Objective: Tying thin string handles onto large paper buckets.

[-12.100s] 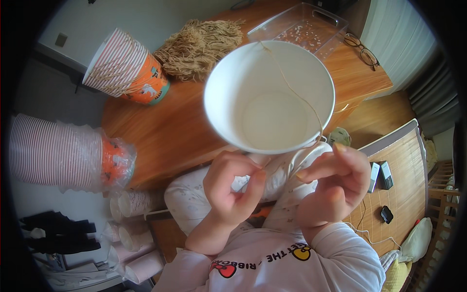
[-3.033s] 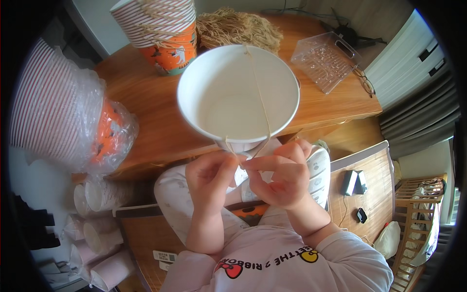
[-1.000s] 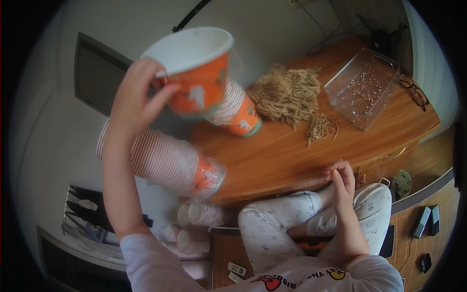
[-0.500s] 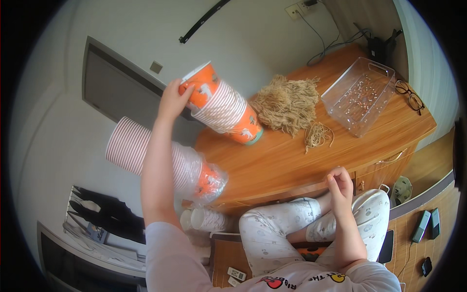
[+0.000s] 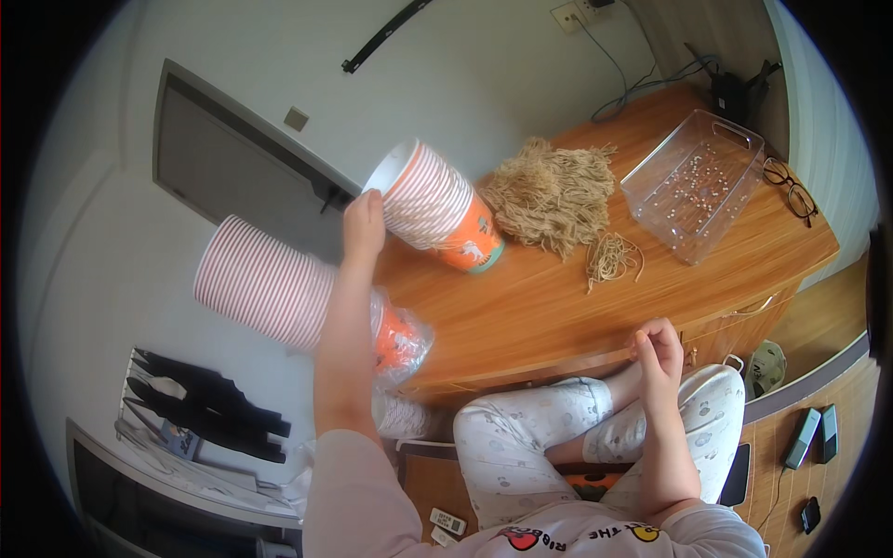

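Note:
A stack of orange paper cups [image 5: 474, 237] with pale rims stands on the wooden table, its open top leaning toward the upper left. At the mouth of that stack, my left hand [image 5: 365, 226] has its fingers closed on the rim of the top paper cup [image 5: 394, 167]. Below my left forearm lies a longer stack of cups [image 5: 265, 284], partly in clear plastic wrap; the forearm covers some of it. My right hand [image 5: 659, 358] is above my lap by the table's front edge, fingertips pinched together. What they hold, if anything, cannot be made out.
A bundle of tan cords [image 5: 549, 195] lies beside the cups, with a small loose coil [image 5: 612, 260] near it. To the right are a clear plastic bin [image 5: 684, 237] with small beads and a pair of glasses [image 5: 793, 191]. More cups [image 5: 400, 417] stand below the table edge.
The top cup has gone down into the standing stack, and only its rim now stands out. My left hand has moved right and down with it. My right hand has hardly moved.

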`<action>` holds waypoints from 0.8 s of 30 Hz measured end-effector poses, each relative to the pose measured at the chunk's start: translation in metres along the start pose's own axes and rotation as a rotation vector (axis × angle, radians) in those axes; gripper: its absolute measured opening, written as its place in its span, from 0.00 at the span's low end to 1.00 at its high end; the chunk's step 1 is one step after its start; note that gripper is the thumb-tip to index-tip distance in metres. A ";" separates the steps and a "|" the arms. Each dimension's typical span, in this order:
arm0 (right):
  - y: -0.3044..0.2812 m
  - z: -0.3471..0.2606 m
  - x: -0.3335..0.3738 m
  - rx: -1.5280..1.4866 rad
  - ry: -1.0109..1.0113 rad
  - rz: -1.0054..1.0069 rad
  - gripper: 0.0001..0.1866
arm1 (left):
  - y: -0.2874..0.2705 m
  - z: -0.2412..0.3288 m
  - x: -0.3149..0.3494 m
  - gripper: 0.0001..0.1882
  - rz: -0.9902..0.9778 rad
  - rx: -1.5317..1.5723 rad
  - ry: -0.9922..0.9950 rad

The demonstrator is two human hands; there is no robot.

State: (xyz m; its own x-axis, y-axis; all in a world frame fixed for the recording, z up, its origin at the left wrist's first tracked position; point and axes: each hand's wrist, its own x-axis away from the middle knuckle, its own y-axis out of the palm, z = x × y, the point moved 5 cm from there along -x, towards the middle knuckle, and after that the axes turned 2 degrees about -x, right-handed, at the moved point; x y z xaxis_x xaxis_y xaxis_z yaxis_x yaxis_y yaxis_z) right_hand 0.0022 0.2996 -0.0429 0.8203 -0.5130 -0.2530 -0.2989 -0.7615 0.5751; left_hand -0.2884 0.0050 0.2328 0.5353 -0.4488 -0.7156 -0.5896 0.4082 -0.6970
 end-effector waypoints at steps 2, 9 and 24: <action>0.001 0.000 0.000 -0.008 -0.012 -0.007 0.03 | 0.003 -0.003 -0.001 0.21 0.003 -0.020 -0.015; 0.004 0.000 -0.001 -0.010 -0.004 -0.008 0.03 | 0.004 0.002 -0.004 0.21 -0.102 -0.120 -0.045; 0.000 0.017 0.000 0.049 -0.052 0.031 0.04 | -0.324 -0.061 0.021 0.24 0.021 -0.221 -0.481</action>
State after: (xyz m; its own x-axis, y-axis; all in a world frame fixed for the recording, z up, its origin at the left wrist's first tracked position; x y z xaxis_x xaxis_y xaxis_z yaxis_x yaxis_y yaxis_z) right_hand -0.0059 0.2930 -0.0558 0.7840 -0.5557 -0.2768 -0.3486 -0.7629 0.5445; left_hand -0.1235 -0.1852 0.4466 0.7086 -0.0054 -0.7055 -0.6887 0.2122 -0.6933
